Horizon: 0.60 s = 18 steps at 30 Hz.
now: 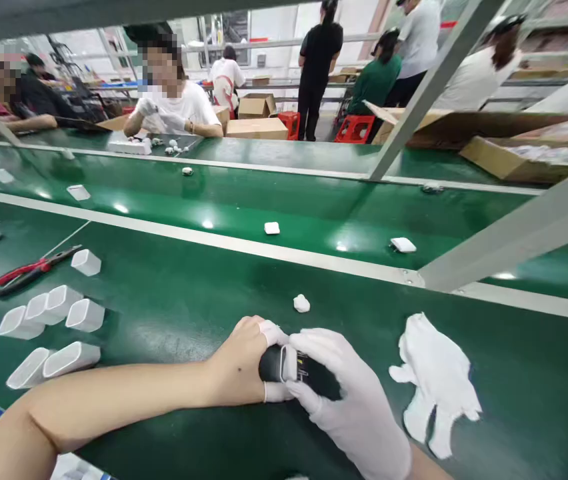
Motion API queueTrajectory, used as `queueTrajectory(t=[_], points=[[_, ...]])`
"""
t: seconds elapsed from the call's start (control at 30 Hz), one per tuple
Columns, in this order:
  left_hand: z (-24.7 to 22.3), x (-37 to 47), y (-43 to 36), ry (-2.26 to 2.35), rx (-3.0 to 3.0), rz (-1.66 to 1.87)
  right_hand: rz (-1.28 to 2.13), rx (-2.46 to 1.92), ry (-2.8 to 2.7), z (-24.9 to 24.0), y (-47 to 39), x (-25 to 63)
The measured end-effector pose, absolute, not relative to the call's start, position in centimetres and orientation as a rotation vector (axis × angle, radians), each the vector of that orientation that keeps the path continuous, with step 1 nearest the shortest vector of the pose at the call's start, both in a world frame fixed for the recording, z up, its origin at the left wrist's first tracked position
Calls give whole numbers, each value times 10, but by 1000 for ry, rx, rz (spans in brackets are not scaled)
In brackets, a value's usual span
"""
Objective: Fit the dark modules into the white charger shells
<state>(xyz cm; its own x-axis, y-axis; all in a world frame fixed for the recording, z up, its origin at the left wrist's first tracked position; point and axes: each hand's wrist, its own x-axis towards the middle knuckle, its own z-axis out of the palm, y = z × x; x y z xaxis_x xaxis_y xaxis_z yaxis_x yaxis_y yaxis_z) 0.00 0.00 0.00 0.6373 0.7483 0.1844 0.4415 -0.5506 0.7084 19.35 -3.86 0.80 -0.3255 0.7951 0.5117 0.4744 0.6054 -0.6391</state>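
Note:
My left hand (244, 363), bare but for white finger covers on thumb and forefinger, is closed on the left end of a black rounded block (270, 365). My right hand (347, 393), in a white glove, pinches a small white plastic casing (290, 363) at the block's middle, with thumb below and fingers above. Beside the casing a few small bright details show on a dark part. How casing and block join cannot be made out. A crumpled white scrap (301, 303) lies beyond my hands, and a white glove (437, 383) lies to their right.
Several translucent white plastic sleeves (85, 315) stand at left, near red-and-black pliers (37, 270). Past a pale rail (244, 247), a green conveyor belt (214, 200) carries small white pieces. A slanted metal post (514, 233) rises at right. A co-worker (184, 100) sits across.

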Motion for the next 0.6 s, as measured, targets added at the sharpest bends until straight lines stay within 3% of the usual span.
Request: queueTrajectory(t=[0.43, 0.6], points=[[3, -1, -1, 911, 2191, 568, 539, -1036, -1965, -1, -40, 191], [4, -1, -1, 909, 2178, 574, 351, -1020, -2005, 4, -40, 197]])
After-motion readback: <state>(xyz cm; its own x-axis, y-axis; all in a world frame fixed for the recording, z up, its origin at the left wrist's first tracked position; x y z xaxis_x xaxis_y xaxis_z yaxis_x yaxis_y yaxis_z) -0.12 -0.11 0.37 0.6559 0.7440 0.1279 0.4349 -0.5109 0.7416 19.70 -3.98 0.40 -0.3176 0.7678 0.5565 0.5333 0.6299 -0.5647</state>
